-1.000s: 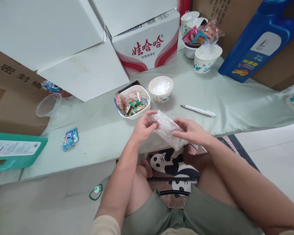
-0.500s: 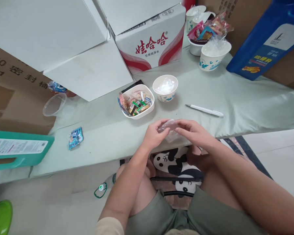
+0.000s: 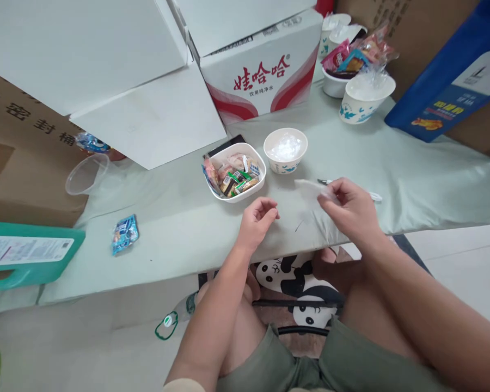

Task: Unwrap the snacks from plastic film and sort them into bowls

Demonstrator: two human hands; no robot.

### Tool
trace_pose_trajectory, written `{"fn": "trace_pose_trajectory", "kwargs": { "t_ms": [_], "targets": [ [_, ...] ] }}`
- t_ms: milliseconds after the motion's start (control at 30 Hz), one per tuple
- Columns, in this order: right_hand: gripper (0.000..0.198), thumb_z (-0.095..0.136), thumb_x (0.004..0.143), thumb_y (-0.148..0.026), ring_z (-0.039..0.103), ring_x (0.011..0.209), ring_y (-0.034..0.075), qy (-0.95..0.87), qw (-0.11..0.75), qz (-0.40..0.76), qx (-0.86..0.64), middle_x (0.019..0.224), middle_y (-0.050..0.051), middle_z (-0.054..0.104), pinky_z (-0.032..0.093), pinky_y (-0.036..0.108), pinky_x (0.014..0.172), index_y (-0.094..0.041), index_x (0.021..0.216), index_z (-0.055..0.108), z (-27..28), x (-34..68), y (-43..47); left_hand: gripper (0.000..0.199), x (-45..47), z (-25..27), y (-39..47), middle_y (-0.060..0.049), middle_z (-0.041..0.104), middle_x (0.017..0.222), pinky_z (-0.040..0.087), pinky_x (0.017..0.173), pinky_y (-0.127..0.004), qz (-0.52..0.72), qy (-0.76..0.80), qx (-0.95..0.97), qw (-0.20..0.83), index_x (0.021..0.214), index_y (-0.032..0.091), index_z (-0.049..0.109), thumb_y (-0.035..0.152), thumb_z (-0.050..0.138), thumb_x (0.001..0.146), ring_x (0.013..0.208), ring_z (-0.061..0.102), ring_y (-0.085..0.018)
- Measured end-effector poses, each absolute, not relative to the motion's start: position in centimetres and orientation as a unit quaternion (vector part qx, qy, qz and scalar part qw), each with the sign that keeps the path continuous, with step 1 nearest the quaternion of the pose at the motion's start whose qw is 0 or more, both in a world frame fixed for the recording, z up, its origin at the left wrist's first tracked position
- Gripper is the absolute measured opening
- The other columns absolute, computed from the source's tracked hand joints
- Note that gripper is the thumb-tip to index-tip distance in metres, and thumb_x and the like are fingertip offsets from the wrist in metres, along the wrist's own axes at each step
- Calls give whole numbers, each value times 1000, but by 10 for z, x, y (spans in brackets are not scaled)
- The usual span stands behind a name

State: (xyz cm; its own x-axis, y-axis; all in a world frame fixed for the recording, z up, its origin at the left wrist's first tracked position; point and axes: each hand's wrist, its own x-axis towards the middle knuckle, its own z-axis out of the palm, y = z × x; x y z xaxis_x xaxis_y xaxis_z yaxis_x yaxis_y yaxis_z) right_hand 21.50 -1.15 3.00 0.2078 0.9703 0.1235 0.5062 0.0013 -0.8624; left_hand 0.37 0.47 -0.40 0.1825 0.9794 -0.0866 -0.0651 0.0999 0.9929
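Observation:
My right hand (image 3: 351, 209) pinches a clear plastic wrapper (image 3: 310, 187), which sticks out to the left above the cloth-covered table. A white pen (image 3: 374, 196) lies behind that hand and is partly covered by it. My left hand (image 3: 258, 219) is raised over the table's front edge, its fingers curled in toward the thumb; whether anything small is inside cannot be seen. Just beyond it stands a white bowl of packaged snacks (image 3: 245, 191). To the right of this bowl, a paper cup (image 3: 286, 166) contains crumpled clear plastic.
A blue snack packet (image 3: 124, 235) lies to the left, near a green jug (image 3: 71, 239) and a clear plastic cup (image 3: 85, 174). White cartons (image 3: 261, 81) line the back. Another paper cup (image 3: 361, 106) and a blue jug (image 3: 428, 92) stand at the back right.
My hands have come apart. The right hand has moved right with the plastic wrapper, while the left has let go of it and stays near its former place.

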Motion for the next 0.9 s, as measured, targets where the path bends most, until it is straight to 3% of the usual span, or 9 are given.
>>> {"fn": "trace_pose_trajectory", "kwargs": {
  "t_ms": [133, 267, 367, 467, 600, 667, 800, 900],
  "targets": [
    [13, 59, 75, -21, 53, 68, 19, -650, 383, 98, -649, 71, 3, 57, 40, 34, 64, -25, 71, 48, 63, 223, 30, 19, 2, 1, 7, 1, 60, 68, 46, 64, -25, 415, 459, 522, 587, 79, 18, 62, 33, 70, 73, 64, 58, -11],
    [13, 54, 80, -12, 59, 87, 23, -780, 214, -10, -589, 94, 8, 66, 40, 36, 71, -22, 85, 60, 89, 206, 98, 17, 5, 3, 11, 1, 60, 64, 45, 63, -26, 402, 449, 529, 598, 78, 17, 63, 34, 67, 74, 62, 57, -12],
    [24, 54, 80, -4, 59, 88, 20, -836, -3, 68, -544, 102, 7, 69, 38, 34, 72, -19, 94, 68, 94, 189, 143, 18, 6, 1, 14, 2, 59, 60, 44, 62, -26, 391, 438, 528, 613, 78, 18, 62, 34, 67, 74, 59, 57, -12],
    [18, 60, 81, -5, 59, 72, 14, -823, -132, 181, -522, 82, 3, 70, 40, 31, 68, -15, 89, 72, 93, 179, 174, 20, 5, -1, 15, 2, 59, 60, 43, 62, -26, 392, 430, 522, 624, 78, 18, 61, 36, 68, 74, 59, 57, -12],
    [14, 58, 87, -13, 62, 66, 13, -783, -158, 233, -554, 70, 3, 68, 45, 32, 70, -11, 83, 72, 77, 170, 197, 21, 0, -1, 15, 1, 58, 61, 42, 63, -27, 395, 426, 517, 629, 79, 18, 61, 37, 69, 76, 60, 57, -13],
    [11, 69, 78, -13, 67, 76, 19, -786, -154, 198, -564, 70, 6, 68, 48, 38, 76, -13, 67, 68, 60, 161, 201, 21, -1, 0, 15, 1, 58, 62, 42, 63, -27, 394, 427, 518, 628, 80, 18, 61, 38, 68, 77, 60, 57, -13],
    [34, 82, 56, -6, 70, 91, 29, -780, -89, 177, -594, 70, 9, 68, 51, 46, 82, -18, 45, 53, 25, 150, 211, 20, -2, 0, 15, 1, 59, 62, 43, 64, -27, 395, 428, 521, 623, 80, 18, 62, 37, 67, 78, 60, 56, -13],
    [33, 82, 60, -17, 72, 82, 26, -766, -34, 236, -596, 62, 5, 66, 51, 43, 75, -16, 42, 54, 22, 162, 222, 16, -4, 0, 14, 2, 59, 61, 43, 63, -26, 403, 433, 520, 616, 78, 18, 62, 33, 66, 78, 59, 55, -11]
  ]
}}
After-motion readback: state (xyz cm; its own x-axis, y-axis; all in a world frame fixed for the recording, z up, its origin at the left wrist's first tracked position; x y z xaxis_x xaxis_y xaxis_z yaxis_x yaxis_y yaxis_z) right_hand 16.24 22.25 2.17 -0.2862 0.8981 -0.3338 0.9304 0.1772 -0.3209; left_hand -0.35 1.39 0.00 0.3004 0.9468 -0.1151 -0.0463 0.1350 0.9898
